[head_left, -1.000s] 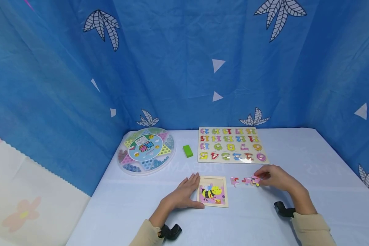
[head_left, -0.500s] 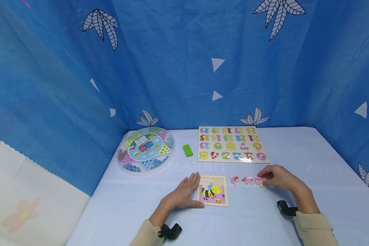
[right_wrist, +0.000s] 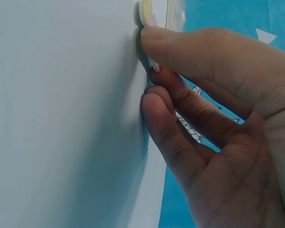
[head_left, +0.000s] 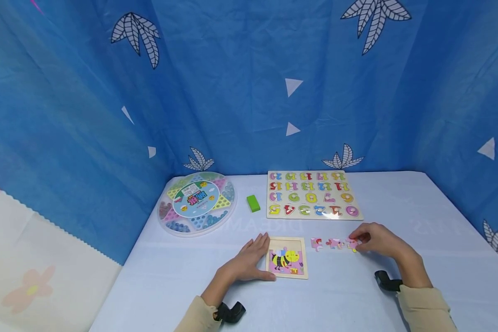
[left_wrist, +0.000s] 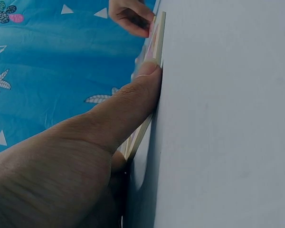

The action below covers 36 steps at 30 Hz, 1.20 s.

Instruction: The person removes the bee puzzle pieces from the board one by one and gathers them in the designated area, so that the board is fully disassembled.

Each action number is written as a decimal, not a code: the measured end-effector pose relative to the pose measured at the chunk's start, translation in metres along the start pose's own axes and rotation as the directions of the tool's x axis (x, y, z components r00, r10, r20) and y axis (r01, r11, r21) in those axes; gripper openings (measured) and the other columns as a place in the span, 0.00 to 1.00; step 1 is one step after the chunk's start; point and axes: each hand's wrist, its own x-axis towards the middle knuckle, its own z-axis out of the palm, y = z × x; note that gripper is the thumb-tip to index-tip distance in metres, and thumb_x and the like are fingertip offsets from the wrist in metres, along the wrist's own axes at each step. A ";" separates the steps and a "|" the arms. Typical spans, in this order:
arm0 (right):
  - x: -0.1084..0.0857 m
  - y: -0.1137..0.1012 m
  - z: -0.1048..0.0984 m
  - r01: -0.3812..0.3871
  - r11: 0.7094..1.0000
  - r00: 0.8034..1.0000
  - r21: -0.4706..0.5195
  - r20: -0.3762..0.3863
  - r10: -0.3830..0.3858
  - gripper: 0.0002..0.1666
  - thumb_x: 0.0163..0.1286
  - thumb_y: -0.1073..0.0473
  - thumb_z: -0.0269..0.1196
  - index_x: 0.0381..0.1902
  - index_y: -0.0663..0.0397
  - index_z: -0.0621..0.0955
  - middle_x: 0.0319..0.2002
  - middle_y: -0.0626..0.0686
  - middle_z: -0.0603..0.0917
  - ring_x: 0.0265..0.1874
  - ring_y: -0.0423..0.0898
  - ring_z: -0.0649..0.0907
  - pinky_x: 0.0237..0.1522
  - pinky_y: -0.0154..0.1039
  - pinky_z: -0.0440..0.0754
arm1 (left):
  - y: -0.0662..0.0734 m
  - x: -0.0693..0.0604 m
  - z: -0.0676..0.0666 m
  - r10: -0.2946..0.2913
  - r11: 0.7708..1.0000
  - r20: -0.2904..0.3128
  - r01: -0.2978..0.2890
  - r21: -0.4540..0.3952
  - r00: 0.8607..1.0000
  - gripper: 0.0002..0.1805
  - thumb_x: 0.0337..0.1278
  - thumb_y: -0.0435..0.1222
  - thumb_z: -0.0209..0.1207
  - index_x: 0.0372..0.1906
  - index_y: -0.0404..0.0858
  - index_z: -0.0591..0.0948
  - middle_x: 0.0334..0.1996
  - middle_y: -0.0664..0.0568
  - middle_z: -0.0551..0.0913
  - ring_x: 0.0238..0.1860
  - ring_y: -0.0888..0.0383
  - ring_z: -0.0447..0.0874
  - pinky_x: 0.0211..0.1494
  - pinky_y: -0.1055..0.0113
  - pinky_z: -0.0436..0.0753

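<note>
A small wooden puzzle tray lies on the table in the head view, its bee picture filling the lower part and bare wood showing above. My left hand rests along the tray's left side with fingers extended; its thumb touches the near edge in the left wrist view. To the right of the tray, my right hand pinches a pink and yellow puzzle piece between thumb and fingers, low at the table surface. Two more pink pieces, a left one and a middle one, lie beside it in a row.
Behind the tray lies a wooden number board. A green block sits left of that board. Farther left is a round Chinese checkers set under a clear cover. Blue patterned cloth hangs behind the white table.
My right hand has shifted slightly right with the pinched piece, leaving a gap between it and the middle piece. The left hand and tray have stayed put.
</note>
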 end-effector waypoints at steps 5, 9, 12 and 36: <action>0.000 -0.001 0.001 0.006 1.000 1.000 -0.008 -0.003 -0.006 0.19 0.51 0.65 0.75 0.44 0.59 0.86 0.38 0.53 0.82 0.37 0.47 0.75 0.36 0.33 0.79 | 0.001 -0.001 -0.001 -0.012 1.000 0.000 0.012 -0.001 1.000 0.61 0.46 0.63 0.65 0.78 0.43 0.47 0.80 0.54 0.43 0.80 0.57 0.36 0.81 0.54 0.43; 0.001 -0.003 0.002 -0.004 1.000 1.000 -0.011 0.000 0.004 0.22 0.50 0.65 0.75 0.45 0.60 0.85 0.38 0.52 0.82 0.38 0.47 0.75 0.39 0.38 0.81 | 0.002 0.000 -0.002 -0.020 1.000 0.002 0.020 -0.003 1.000 0.61 0.46 0.63 0.65 0.78 0.43 0.47 0.80 0.55 0.43 0.80 0.58 0.36 0.82 0.54 0.43; 0.002 -0.003 0.003 -0.012 1.000 1.000 -0.011 0.002 0.012 0.22 0.49 0.65 0.75 0.44 0.60 0.85 0.38 0.52 0.82 0.38 0.47 0.75 0.40 0.40 0.82 | 0.002 0.000 -0.001 -0.020 1.000 0.002 0.020 -0.004 1.000 0.61 0.47 0.63 0.65 0.78 0.43 0.47 0.80 0.55 0.43 0.80 0.58 0.36 0.82 0.55 0.43; 0.001 -0.006 0.000 -0.034 0.999 0.999 -0.011 -0.003 0.034 0.26 0.51 0.59 0.76 0.48 0.62 0.83 0.38 0.53 0.82 0.37 0.47 0.76 0.40 0.40 0.82 | 0.001 0.000 0.000 -0.005 1.000 -0.002 0.005 -0.018 1.000 0.61 0.47 0.63 0.65 0.78 0.41 0.46 0.80 0.53 0.42 0.80 0.56 0.36 0.81 0.54 0.43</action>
